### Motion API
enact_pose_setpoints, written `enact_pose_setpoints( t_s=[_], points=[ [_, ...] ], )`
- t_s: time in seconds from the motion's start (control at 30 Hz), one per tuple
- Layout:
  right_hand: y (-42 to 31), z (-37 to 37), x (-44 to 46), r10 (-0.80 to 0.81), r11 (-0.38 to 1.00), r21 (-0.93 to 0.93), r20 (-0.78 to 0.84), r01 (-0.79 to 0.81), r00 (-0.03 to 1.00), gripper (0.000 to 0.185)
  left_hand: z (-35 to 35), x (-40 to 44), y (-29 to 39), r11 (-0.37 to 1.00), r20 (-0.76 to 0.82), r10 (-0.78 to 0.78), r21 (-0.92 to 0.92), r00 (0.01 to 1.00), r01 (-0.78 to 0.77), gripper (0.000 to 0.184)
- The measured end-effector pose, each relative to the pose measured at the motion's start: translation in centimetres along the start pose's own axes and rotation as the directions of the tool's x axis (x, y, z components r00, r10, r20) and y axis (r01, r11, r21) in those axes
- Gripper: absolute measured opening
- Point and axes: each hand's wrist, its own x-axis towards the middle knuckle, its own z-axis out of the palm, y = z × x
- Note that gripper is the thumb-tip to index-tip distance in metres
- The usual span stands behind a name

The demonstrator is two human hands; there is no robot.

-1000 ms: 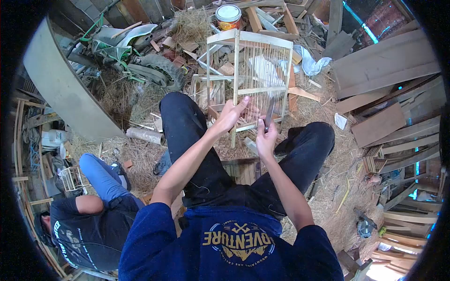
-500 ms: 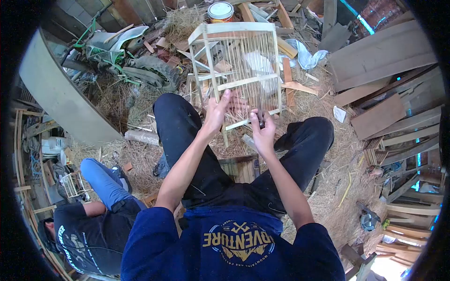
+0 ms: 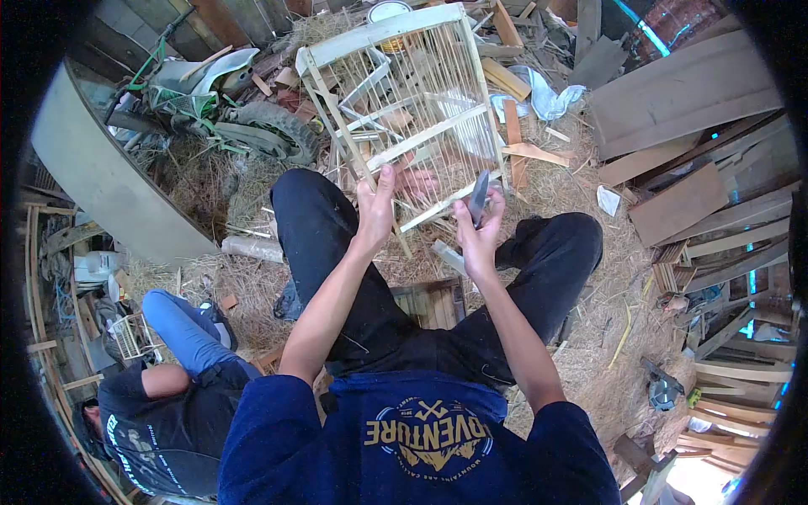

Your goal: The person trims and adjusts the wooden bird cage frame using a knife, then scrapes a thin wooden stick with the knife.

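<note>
A birdcage (image 3: 427, 154) of pale wood strips and thin bars is raised in front of me, tilted with its top to the upper left. My left hand (image 3: 375, 206) grips its lower left corner post, thumb up along the frame; some of its fingers show through the bars. In my right hand (image 3: 480, 231) is a knife (image 3: 479, 195), its blade pointing up, close beside the cage's lower right corner. Whether the blade touches the wood I cannot tell.
Straw and wood scraps cover the floor. A motorbike (image 3: 227, 118) stands at the upper left, near a curved panel (image 3: 109, 177). Boards (image 3: 690, 101) lean at the right. Another person (image 3: 168, 412) sits at the lower left. A power tool (image 3: 663, 391) lies at the right.
The cage has tilted to the left and its top has moved up, my left hand still on it. My right hand has turned, bringing the knife blade into plain view.
</note>
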Motion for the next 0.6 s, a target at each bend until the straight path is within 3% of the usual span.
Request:
enact_pose_setpoints(
  t_s=[0.17, 0.27, 0.47, 0.6],
  points=[
    [-1.3, 0.6, 0.0, 0.062, 0.983, 0.168, 0.053, -0.07, 0.997, 0.071, 0.6, -0.7, 0.0, 0.999, 0.05, 0.043, -0.008, 0.998, -0.042, 0.062],
    [-0.6, 0.8, 0.2, -0.004, 0.999, 0.046, 0.07, 0.001, 0.998, 0.078, 0.5, -1.1, -0.5, 0.993, 0.058, 0.095, 0.066, 0.994, -0.099, 0.056],
    [-0.5, 1.3, 0.3, -0.135, 0.985, -0.095, 0.103, 0.145, 0.985, 0.055, -1.2, -1.2, -2.7, 0.885, 0.03, 0.299, 0.366, 0.954, -0.288, 0.044],
    [0.6, 1.1, 0.2, -0.175, 0.974, -0.128, 0.086, 0.185, 0.981, 0.035, -0.5, -1.5, -1.2, 0.876, 0.102, 0.328, 0.34, 0.939, -0.343, 0.042]
  ],
)
